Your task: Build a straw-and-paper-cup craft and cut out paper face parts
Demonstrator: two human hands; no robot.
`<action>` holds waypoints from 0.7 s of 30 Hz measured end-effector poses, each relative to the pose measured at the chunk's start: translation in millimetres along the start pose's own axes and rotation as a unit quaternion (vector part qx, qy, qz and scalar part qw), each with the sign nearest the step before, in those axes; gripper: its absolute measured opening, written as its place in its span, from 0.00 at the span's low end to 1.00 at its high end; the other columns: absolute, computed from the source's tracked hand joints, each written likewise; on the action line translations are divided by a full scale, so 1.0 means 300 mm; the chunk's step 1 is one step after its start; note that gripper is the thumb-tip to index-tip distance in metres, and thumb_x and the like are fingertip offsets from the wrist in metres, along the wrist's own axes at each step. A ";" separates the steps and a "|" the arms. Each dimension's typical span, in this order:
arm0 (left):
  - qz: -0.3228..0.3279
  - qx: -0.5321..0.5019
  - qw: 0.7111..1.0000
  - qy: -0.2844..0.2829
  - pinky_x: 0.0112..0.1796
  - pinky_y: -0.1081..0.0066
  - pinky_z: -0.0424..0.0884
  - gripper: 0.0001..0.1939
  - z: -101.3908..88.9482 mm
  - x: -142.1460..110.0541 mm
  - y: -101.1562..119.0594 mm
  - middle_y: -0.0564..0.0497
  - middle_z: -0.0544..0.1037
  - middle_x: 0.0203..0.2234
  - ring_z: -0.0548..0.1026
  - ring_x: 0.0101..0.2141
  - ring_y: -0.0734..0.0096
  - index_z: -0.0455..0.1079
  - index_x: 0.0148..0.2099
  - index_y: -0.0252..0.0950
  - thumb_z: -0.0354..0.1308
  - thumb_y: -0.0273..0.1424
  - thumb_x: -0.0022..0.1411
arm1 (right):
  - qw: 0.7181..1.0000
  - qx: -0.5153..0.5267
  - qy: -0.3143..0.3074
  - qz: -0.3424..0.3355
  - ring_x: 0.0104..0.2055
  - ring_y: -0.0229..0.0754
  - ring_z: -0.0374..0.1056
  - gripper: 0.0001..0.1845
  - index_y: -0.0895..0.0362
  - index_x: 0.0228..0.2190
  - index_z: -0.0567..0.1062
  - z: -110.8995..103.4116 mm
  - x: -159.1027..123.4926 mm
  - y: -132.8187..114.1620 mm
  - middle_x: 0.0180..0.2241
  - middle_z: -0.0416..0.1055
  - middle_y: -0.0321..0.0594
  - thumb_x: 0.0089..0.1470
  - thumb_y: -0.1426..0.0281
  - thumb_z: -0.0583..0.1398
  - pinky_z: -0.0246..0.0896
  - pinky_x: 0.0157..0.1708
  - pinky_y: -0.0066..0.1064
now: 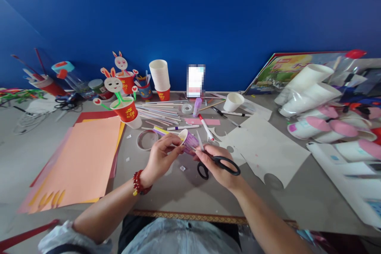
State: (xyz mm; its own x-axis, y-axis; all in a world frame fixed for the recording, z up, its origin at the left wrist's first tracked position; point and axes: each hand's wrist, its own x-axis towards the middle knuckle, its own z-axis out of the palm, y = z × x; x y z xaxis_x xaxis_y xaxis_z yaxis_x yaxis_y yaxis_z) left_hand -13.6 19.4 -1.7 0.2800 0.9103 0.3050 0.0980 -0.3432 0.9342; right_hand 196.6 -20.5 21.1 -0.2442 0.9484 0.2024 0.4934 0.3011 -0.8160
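Between my hands is a small paper cup [190,141] with purple colouring on its side, tilted with its white rim toward the left. My left hand [163,151] has its fingers closed on the rim side of the cup. My right hand [218,164] is closed around a pair of black-handled scissors [228,165], with the blades pointing up and away beside the cup. The right fingertips also touch the cup's base end. Just left of my left hand lies a tape roll [147,140]. A small white scrap [182,168] is below the cup.
Coloured paper sheets [86,154] lie at left. Rabbit-decorated red cups [124,111] and stacked white cups [159,75] stand behind. Paper straws [162,113], markers [206,127] and a purple glue stick [197,107] lie mid-table. Cut white paper [262,151] and bagged cups [309,91] are at right.
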 end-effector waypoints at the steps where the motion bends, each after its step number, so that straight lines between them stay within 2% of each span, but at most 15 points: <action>1: -0.004 -0.002 1.000 0.002 0.32 0.73 0.77 0.04 0.000 0.001 -0.003 0.47 0.75 0.35 0.75 0.34 0.70 0.75 0.38 0.36 0.62 0.31 0.64 | 1.000 0.000 -0.004 0.007 0.31 0.41 0.76 0.16 0.51 0.32 0.77 -0.007 -0.001 -0.003 0.28 0.79 0.36 0.67 0.59 0.54 0.66 0.31 0.27; 10: 0.010 0.012 1.000 0.013 0.34 0.71 0.76 0.04 -0.010 0.002 -0.021 0.46 0.75 0.37 0.75 0.37 0.68 0.75 0.40 0.36 0.61 0.30 0.65 | 1.000 -0.008 0.009 -0.016 0.29 0.39 0.75 0.14 0.52 0.30 0.76 -0.019 0.005 -0.008 0.24 0.78 0.33 0.66 0.63 0.56 0.64 0.33 0.27; 15: 0.030 0.046 0.998 0.009 0.36 0.71 0.74 0.04 -0.013 0.004 -0.013 0.46 0.75 0.38 0.75 0.37 0.68 0.75 0.42 0.37 0.61 0.29 0.65 | 0.996 -0.047 0.020 -0.070 0.34 0.42 0.77 0.13 0.52 0.30 0.74 -0.013 0.008 0.004 0.31 0.80 0.39 0.65 0.66 0.55 0.67 0.37 0.30; 21: 0.042 0.097 0.994 0.013 0.37 0.71 0.70 0.03 -0.017 0.006 -0.005 0.48 0.77 0.34 0.74 0.36 0.69 0.75 0.40 0.37 0.59 0.28 0.66 | 0.996 -0.054 0.020 -0.071 0.36 0.41 0.77 0.13 0.53 0.30 0.74 -0.011 0.010 0.008 0.33 0.81 0.40 0.65 0.66 0.55 0.67 0.37 0.29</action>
State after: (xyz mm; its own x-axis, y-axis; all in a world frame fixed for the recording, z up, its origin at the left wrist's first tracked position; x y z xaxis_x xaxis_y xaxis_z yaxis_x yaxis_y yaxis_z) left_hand -18.3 22.7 -1.4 0.2697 0.8817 0.3872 0.2594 -0.4537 0.8525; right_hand 199.9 -16.6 21.6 -0.2852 0.8980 0.3349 0.5443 0.4394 -0.7146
